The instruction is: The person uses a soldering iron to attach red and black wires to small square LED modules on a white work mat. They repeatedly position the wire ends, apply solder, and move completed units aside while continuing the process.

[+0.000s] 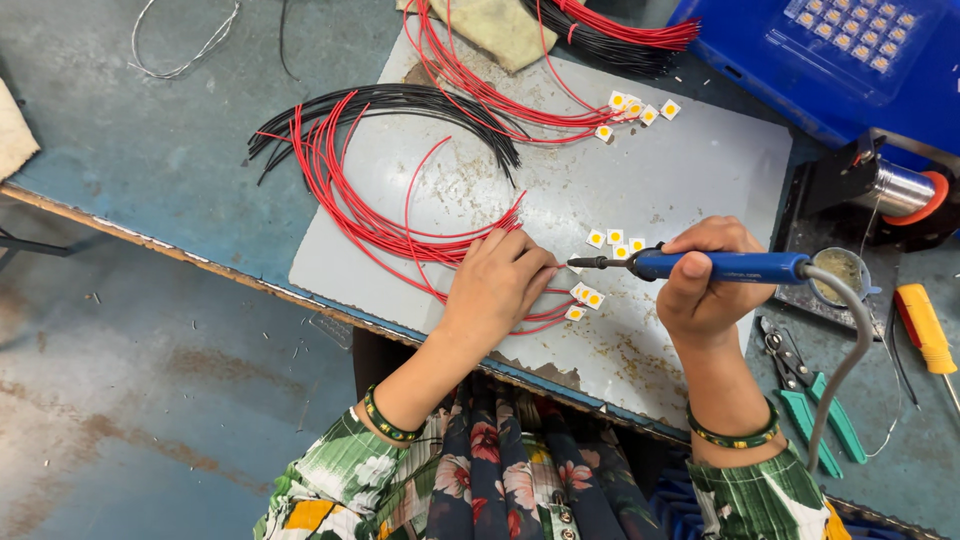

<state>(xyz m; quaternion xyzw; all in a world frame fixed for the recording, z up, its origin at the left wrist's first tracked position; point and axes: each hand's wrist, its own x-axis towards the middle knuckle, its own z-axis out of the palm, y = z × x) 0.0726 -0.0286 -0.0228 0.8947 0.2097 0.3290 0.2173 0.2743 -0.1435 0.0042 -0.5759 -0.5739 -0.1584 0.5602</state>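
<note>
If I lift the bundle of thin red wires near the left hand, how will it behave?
The thin red wires would probably flop, since they already lie in loose curves on the grey metal sheet. They look light. Strands may spread apart, since nothing visibly ties them by the left hand.

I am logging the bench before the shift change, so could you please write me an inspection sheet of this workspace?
Surface: grey work plate, scratched and spotted, on a blue-grey bench.
Job's things: blue soldering iron; small white LED chips; red wires.
Clutter: green-handled pliers, yellow-handled tool, solder spool, small tin, cloth.
Grips: left hand presses wire ends on the plate; right hand holds the iron, tip toward the left fingers.
Cables: grey iron cord; black wires fanned out; further bundle behind.
Surroundings: blue box; stained floor.
</note>
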